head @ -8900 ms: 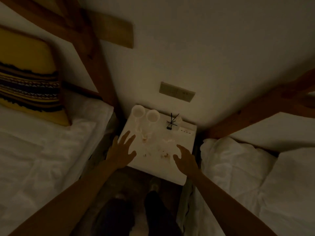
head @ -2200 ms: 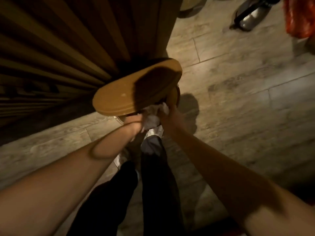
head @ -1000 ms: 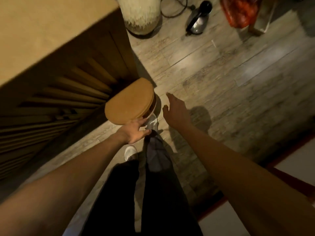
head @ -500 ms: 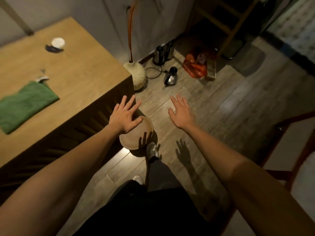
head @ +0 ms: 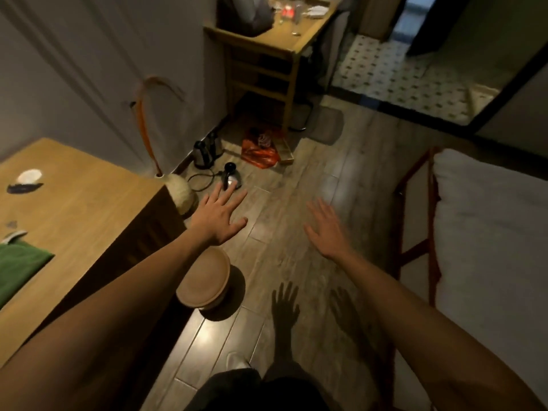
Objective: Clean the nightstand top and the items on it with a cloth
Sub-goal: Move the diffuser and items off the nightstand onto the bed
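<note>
cloth point(head: 20, 269), green, now lies on the worktop point(head: 89, 215) at left, probably next, as left hand point(head: 218, 216) and right hand point(head: 327, 229) lift off the bin, both empty and spread.

A round wooden stool point(head: 204, 281) stands on the wood floor point(head: 296, 262) beside the counter point(head: 89, 209). Near the wall are a woven vase point(head: 182, 192), two kettles point(head: 204, 151) and an orange bag point(head: 261, 151).

Both bare arms reach forward, held apart. The left hand point(head: 218, 219) is flat, palm down, with fingers straight and spread, holding nothing. The right hand point(head: 327, 232) is likewise palm down with straight, slightly spread fingers, empty and blurred.
</note>
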Tool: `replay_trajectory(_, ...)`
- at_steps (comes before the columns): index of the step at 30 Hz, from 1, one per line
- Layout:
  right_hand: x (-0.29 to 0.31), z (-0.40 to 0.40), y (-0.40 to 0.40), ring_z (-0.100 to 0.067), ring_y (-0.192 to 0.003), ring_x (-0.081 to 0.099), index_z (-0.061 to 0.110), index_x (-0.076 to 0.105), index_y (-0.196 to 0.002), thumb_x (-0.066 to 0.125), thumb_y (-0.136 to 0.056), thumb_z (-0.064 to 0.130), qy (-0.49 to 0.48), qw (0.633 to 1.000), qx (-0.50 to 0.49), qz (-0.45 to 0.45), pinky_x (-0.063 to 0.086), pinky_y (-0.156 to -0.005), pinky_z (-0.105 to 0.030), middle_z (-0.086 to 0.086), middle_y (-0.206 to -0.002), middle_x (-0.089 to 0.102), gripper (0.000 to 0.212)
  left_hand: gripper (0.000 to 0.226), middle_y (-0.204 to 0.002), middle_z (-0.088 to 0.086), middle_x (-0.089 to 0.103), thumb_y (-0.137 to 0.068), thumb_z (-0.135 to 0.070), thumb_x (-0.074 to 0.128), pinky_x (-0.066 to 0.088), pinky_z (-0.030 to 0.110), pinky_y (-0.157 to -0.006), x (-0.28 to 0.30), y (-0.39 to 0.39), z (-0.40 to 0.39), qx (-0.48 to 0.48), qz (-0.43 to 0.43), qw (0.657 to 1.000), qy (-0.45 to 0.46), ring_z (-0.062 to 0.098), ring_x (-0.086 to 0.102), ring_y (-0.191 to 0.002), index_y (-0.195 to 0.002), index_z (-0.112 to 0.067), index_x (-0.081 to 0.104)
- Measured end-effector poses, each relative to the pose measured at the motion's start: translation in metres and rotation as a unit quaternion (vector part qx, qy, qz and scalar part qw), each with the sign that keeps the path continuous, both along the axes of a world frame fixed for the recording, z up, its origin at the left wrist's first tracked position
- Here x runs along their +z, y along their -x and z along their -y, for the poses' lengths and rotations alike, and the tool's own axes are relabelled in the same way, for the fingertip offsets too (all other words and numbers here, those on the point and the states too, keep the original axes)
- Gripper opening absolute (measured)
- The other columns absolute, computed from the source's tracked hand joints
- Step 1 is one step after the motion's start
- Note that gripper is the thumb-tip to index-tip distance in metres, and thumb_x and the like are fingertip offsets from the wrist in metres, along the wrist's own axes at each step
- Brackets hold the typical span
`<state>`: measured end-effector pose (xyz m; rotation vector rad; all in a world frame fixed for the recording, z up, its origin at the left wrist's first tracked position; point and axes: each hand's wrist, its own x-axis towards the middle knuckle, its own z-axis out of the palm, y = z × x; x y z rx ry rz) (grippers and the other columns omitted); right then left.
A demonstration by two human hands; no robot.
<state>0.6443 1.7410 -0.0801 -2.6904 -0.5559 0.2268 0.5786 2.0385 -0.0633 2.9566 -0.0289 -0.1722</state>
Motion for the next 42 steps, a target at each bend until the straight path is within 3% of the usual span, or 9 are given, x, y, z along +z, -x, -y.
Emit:
replay_trajectory(3, 0.006, 0.054, 0.025, -0.026, -0.153, 0.009, 0.018, 0.021, -0.157, 0.048, -0.101, 0.03, -0.002, 0.998, -0.062, 0.011, 0.005, -0.123, -0.037, -0.011, -0.165, 0.014, 0.063, 0.072, -0.167, 0.0, -0.011, -0.098, -0.063, 0.03, 0.006, 0.052, -0.123, 0.006, 0.003, 0.038, -0.043, 0.005, 0.999, -0.005, 0.031, -0.013, -0.153, -0.157, -0.038, -0.003)
replay_trajectory(8, 0.013, 0.141, 0.109, -0.029, -0.152, 0.007, 0.025, 0.017, -0.158, 0.045, -0.103, 0.038, -0.006, 0.986, -0.164, -0.002, 0.011, -0.122, -0.041, -0.005, -0.166, 0.007, 0.063, 0.072, -0.168, -0.001, -0.008, -0.098, -0.06, 0.034, 0.008, 0.054, -0.124, 0.003, 0.041, 0.105, -0.095, -0.008, 0.995, 0.006, 0.031, -0.01, -0.153, -0.158, -0.038, -0.001)
replay_trajectory(13, 0.007, 0.233, 0.254, -0.025, -0.152, 0.008, 0.033, 0.013, -0.157, 0.043, -0.102, 0.044, -0.01, 0.968, -0.25, -0.003, 0.019, -0.122, -0.046, -0.001, -0.167, 0.005, 0.064, 0.073, -0.167, -0.001, -0.012, -0.098, -0.061, 0.032, 0.009, 0.054, -0.123, -0.012, 0.119, 0.201, -0.188, -0.013, 0.982, 0.012, 0.031, -0.01, -0.153, -0.157, -0.038, -0.003)
replay_trajectory(22, 0.018, 0.354, 0.502, -0.022, -0.153, -0.001, 0.038, 0.006, -0.157, 0.036, -0.103, 0.048, 0.0, 0.908, -0.416, -0.039, 0.01, -0.122, -0.048, 0.005, -0.167, -0.004, 0.062, 0.078, -0.168, 0.001, -0.006, -0.096, -0.061, 0.042, 0.014, 0.053, -0.121, -0.001, 0.257, 0.386, -0.377, -0.01, 0.925, 0.041, 0.035, -0.004, -0.153, -0.158, -0.035, 0.004)
replay_trajectory(27, 0.034, 0.412, 0.605, -0.022, -0.153, 0.0, 0.04, 0.009, -0.156, 0.04, -0.102, 0.044, -0.021, 0.851, -0.524, -0.008, 0.013, -0.123, -0.046, 0.006, -0.167, -0.001, 0.063, 0.076, -0.168, -0.002, -0.006, -0.095, -0.059, 0.043, 0.018, 0.056, -0.121, 0.009, 0.305, 0.495, -0.475, -0.017, 0.879, 0.038, 0.034, -0.004, -0.154, -0.158, -0.038, 0.005)
replay_trajectory(31, 0.036, 0.455, 0.681, -0.021, -0.153, 0.001, 0.033, 0.01, -0.158, 0.039, -0.102, 0.047, -0.016, 0.788, -0.615, 0.006, 0.009, -0.123, -0.039, 0.003, -0.167, 0.001, 0.064, 0.074, -0.167, -0.002, -0.011, -0.098, -0.06, 0.037, 0.017, 0.056, -0.121, 0.013, 0.35, 0.591, -0.572, -0.006, 0.82, 0.011, 0.033, -0.005, -0.154, -0.158, -0.038, 0.0)
replay_trajectory(42, 0.03, 0.612, 0.802, -0.026, -0.153, 0.0, 0.038, 0.009, -0.156, 0.043, -0.1, 0.047, 0.002, 0.672, -0.74, 0.007, 0.016, -0.12, -0.048, 0.003, -0.167, 0.0, 0.066, 0.073, -0.168, -0.003, -0.01, -0.098, -0.06, 0.033, 0.011, 0.053, -0.122, 0.01, 0.437, 0.854, -0.725, -0.016, 0.687, 0.034, 0.031, -0.005, -0.154, -0.157, -0.036, -0.002)
